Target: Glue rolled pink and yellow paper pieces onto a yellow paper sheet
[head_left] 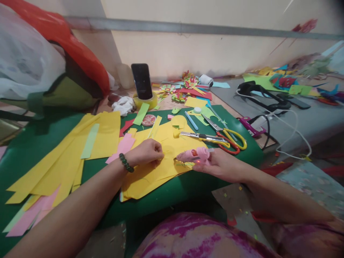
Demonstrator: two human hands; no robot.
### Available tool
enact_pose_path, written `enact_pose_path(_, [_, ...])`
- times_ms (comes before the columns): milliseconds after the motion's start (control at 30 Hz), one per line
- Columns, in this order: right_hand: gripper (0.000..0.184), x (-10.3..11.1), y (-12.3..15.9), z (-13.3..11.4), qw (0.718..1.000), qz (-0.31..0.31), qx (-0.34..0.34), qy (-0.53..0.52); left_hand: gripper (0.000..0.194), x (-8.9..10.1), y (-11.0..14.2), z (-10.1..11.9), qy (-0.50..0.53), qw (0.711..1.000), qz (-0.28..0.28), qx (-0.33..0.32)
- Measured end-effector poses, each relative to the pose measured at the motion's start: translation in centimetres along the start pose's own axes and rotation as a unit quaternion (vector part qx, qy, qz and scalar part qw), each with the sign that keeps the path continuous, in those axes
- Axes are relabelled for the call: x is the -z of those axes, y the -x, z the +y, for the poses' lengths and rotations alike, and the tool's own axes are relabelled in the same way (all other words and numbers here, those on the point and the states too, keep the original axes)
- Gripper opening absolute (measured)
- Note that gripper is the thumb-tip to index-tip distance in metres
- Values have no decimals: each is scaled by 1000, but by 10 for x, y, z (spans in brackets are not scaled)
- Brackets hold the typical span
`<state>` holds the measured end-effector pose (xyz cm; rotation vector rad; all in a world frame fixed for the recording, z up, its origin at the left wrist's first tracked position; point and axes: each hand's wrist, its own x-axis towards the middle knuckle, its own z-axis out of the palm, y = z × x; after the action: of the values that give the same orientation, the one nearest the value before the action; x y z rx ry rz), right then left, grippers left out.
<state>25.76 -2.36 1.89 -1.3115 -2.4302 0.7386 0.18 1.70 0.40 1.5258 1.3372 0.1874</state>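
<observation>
My right hand (219, 165) is wrapped round a pink hot glue gun (194, 155), whose nozzle points left, low over a stack of yellow paper (150, 182). A small red light glows on the gun's body. Left of the nozzle, my left hand (151, 151) has its fingers pinched together above the same paper; what they hold, if anything, is too small to make out. Just beyond the gun lie a utility knife (202, 137) and scissors (235, 139) with red and yellow handles. A light blue pen (191, 120) rests further back.
Long yellow paper strips (61, 157) spread over the green mat (188, 193) at left. A phone (141, 81) leans in a tape roll (150, 103). Paper flowers (190, 82) lie by the wall. A purple power strip (252, 127) with a white cable (295, 125) sits at right.
</observation>
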Motion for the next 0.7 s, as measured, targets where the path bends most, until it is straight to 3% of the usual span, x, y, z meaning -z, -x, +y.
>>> enact_pose_path(100, [43, 10, 3, -5, 994, -33, 39, -101, 11, 0, -1, -2, 7, 1000, -4, -5])
enact_pose_path(133, [43, 14, 3, -5, 991, -16, 45, -125, 11, 0, -1, -3, 7, 1000, -3, -5])
enact_pose_path(233, [42, 23, 1, -3, 983, 98, 40, -150, 11, -1, -1, -3, 7, 1000, -2, 1])
enact_pose_path(333, [45, 27, -8, 11, 967, 229, -3, -109, 12, 2, 3, 0, 13, 1000, -22, 1])
enact_pose_path(433, [49, 30, -22, 34, 956, 284, -63, -37, 17, 9, 7, 4, 28, 999, -38, -25])
enact_pose_path(600, [44, 28, -44, 65, 939, 236, -240, 71, 26, 19, 10, 5, 108, 989, 16, -103])
enact_pose_path(700, [50, 26, -53, 72, 929, 179, -293, 137, 28, 20, 9, 3, 161, 978, 65, -120])
